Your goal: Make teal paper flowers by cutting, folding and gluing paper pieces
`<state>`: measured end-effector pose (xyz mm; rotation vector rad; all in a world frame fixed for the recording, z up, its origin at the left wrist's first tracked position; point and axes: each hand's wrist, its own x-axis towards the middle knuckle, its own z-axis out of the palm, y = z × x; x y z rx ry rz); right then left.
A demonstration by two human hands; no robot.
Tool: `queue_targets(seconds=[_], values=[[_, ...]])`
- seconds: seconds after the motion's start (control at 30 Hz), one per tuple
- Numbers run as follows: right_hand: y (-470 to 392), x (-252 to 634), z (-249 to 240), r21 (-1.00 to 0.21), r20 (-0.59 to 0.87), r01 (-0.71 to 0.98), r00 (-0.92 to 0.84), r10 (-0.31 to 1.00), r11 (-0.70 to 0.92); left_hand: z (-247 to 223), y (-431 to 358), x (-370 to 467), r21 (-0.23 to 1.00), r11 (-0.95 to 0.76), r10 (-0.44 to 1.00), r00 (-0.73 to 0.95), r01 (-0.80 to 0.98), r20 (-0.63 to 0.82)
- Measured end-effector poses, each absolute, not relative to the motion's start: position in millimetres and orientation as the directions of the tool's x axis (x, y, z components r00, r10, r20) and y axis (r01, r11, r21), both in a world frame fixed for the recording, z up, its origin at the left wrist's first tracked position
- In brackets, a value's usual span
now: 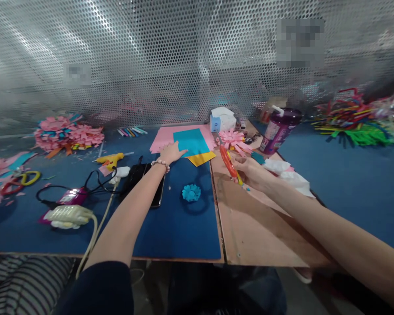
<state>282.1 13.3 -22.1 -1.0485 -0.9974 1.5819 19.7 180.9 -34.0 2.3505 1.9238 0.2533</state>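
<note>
My left hand [171, 153], fingers stretched out, reaches to the left edge of a blue sheet of paper [193, 139]. That sheet lies over pink paper [160, 136] and a yellow sheet [201, 158]. In my right hand [249, 170] is a pair of scissors [229, 162] with red and yellow handles, held over the bare brown board. The scissors' blades are hard to make out against the pink paper flower [233, 141] behind them. A small blue paper flower [191, 192] rests on the blue tabletop between my arms.
Left of my arm lie a black phone [158, 197], a yellow glue gun [110, 161], a power strip [68, 215] with cables and another scissors [28, 177]. A purple cup [279, 131] with a straw and a tissue box [222, 120] stand at the back right.
</note>
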Motion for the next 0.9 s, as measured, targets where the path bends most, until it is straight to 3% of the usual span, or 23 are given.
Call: queue_targets(seconds=[0.27, 0.57, 0.73, 0.9], values=[[2.4, 277.5, -19.7, -0.966, -0.128, -0.211, -0.130, 0.983, -0.153, -41.7, 196.9, 25.6, 0.212, -0.180, 0.984, 0.172, 0.961, 0.054], [-3.1, 272.1, -13.2, -0.910, -0.095, -0.374, -0.235, 0.967, -0.180, -54.9, 195.3, 29.5, 0.279, -0.219, 0.973, 0.188, 0.935, 0.135], [0.2, 276.0, -13.6, -0.842, -0.132, -0.470, -0.294, 0.946, -0.264, -53.2, 191.1, 28.8, 0.409, -0.254, 0.961, 0.181, 0.877, 0.209], [2.4, 277.2, -16.3, -0.770, -0.086, -0.561, -0.381, 0.921, -0.304, -48.4, 187.6, 31.4, 0.635, -0.281, 0.953, 0.132, 0.719, 0.273]])
